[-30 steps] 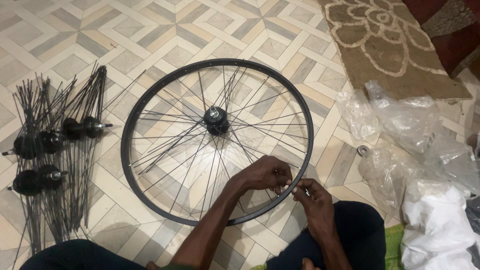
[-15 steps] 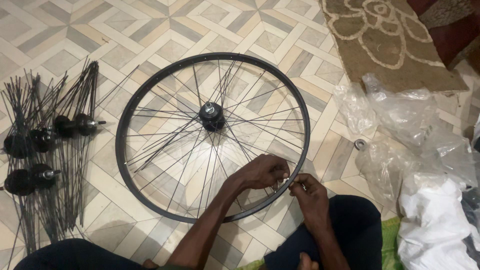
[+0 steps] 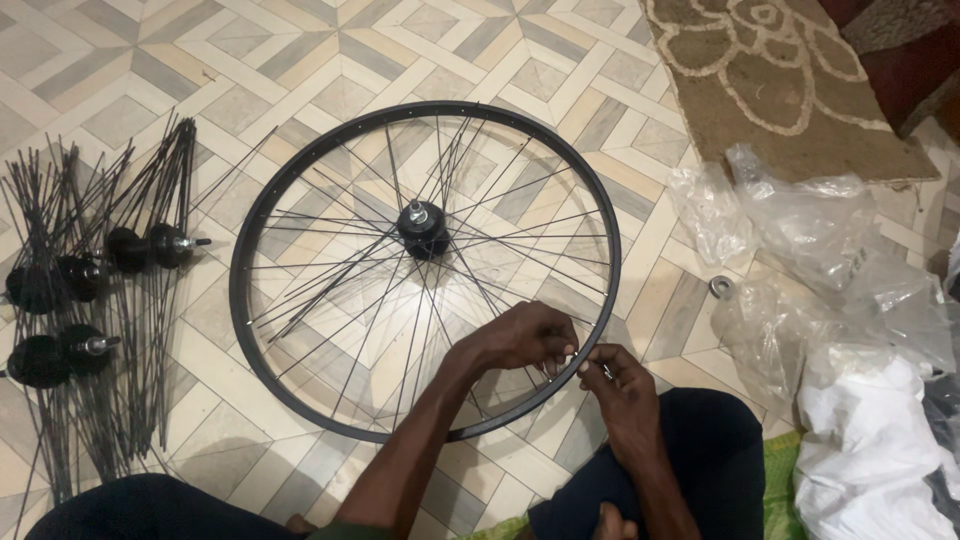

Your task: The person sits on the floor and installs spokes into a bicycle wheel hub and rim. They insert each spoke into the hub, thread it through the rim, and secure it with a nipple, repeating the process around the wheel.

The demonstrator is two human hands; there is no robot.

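A black bicycle wheel rim [image 3: 300, 180] lies flat on the tiled floor, with thin spokes running to a black hub [image 3: 423, 230] at its centre. My left hand [image 3: 525, 340] reaches over the rim's near right edge, fingers closed on a spoke there. My right hand [image 3: 612, 385] sits just outside the rim beside it, fingertips pinched on a small metal piece at the rim. The two hands almost touch.
Several black hubs with loose spokes [image 3: 90, 300] lie at the left. Crumpled clear plastic bags [image 3: 810, 250] and a white bag [image 3: 870, 450] are at the right, with a small metal ring [image 3: 722, 288] on the floor. A brown patterned mat [image 3: 770, 80] lies at the top right. My knees are at the bottom.
The view has shifted slightly, so the wheel sits a little lower and more to the right than half a second ago. Both hands stay at the same spot on the rim.
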